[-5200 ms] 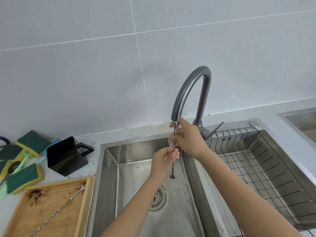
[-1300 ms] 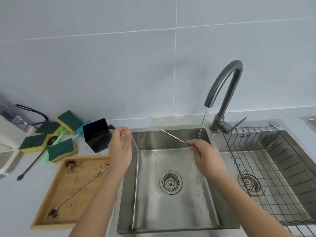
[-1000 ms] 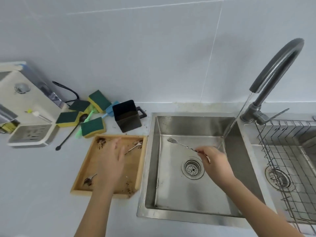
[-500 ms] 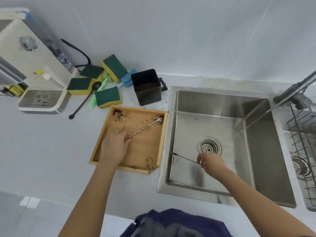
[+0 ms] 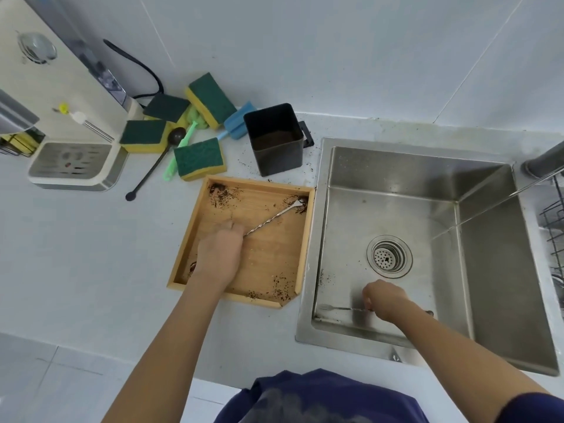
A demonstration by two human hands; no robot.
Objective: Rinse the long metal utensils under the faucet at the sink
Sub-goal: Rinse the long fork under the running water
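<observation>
Two long twisted-shaft metal utensils noted: bar spoon (image 5: pixel 272 218) lying diagonally in the soiled wooden tray (image 5: pixel 305 227), cocktail fork (image 5: pixel 338 308) flat along the sink (image 5: pixel 488 270) floor's near edge. Left hand (image 5: pixel 220 254) fingers curl round the spoon's lower shaft; right hand (image 5: pixel 385 300) pinches the fork's shaft, tines projecting left

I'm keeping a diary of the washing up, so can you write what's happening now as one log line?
left hand: grips dirty utensil in wooden tray | right hand: holds rinsed utensil low in sink | water running
</observation>
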